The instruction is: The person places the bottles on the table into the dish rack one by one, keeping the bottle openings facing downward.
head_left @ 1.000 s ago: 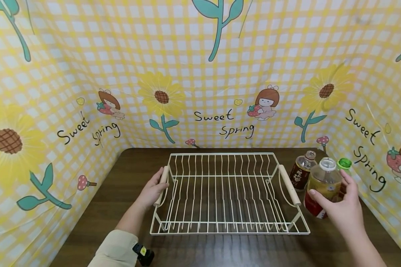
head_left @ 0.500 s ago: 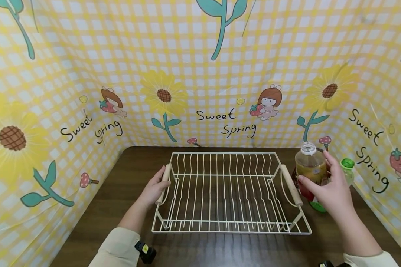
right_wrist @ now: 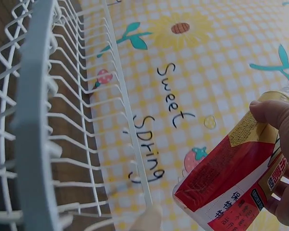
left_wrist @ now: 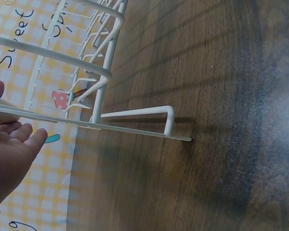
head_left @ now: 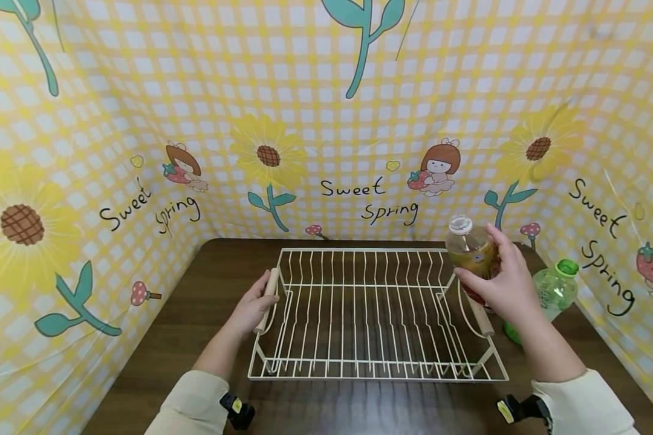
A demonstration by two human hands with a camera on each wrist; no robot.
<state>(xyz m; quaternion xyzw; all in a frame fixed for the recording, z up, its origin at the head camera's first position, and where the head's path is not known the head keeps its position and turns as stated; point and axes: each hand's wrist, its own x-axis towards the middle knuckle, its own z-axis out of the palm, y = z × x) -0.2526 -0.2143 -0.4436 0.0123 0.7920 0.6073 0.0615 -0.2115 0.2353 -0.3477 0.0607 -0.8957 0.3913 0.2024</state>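
Note:
A cream wire dish rack (head_left: 372, 361) with wooden handles stands on the brown table. My left hand (head_left: 254, 305) holds its left handle (head_left: 266, 301); in the left wrist view, that hand's fingers (left_wrist: 24, 134) curl by the wood. Raised over the rack's right handle (head_left: 481, 317) is an uncapped clear bottle (head_left: 472, 251) with a red and yellow label, gripped in my right hand (head_left: 508, 289). In the right wrist view the bottle (right_wrist: 236, 178) tilts, its base beside the rack's rim (right_wrist: 123, 91).
A green clear bottle (head_left: 556, 289) stands on the table's right side, partly behind my right arm. The dark-labelled brown bottle is hidden from the head view. A yellow checked cloth (head_left: 354, 133) encloses the back and sides of the table (head_left: 370, 411).
My right hand has lifted the red and yellow bottle and carried it left to the rack's right handle, uncovering the green bottle. My left hand stays on its handle.

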